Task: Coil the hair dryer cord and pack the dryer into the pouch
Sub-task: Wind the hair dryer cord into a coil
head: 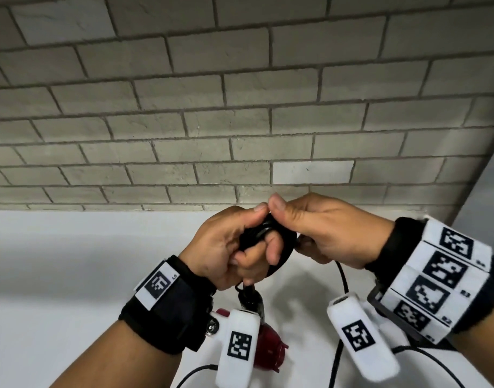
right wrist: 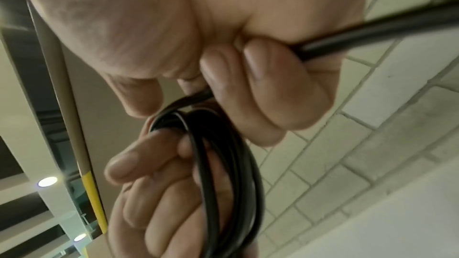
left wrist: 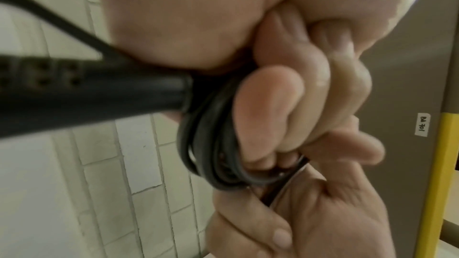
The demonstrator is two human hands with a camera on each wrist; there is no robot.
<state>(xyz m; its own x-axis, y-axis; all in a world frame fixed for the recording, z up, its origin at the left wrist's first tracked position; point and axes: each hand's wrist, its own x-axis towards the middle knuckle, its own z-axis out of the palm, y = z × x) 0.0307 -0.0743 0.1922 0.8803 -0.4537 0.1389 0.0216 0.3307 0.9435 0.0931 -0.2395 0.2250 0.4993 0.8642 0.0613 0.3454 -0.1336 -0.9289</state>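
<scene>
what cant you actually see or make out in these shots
- Hair dryer: head view, only a dark red part shows, behind the wrist cameras.
- Pouch: in no view.
- Plug: left wrist view, blurred, too close.
- Cord slack: runs off the bottom edge, head view.
- Coil loop count: fingers cover it.

Above the table (head: pixel 72 261), before the brick wall (head: pixel 240 107), the left hand (head: pixel 226 247) and right hand (head: pixel 329 231) meet thumb to thumb around the coiled cord (head: pixel 282 247). Below them, the hair dryer (head: pixel 265 348) lies at the table's near edge.
</scene>
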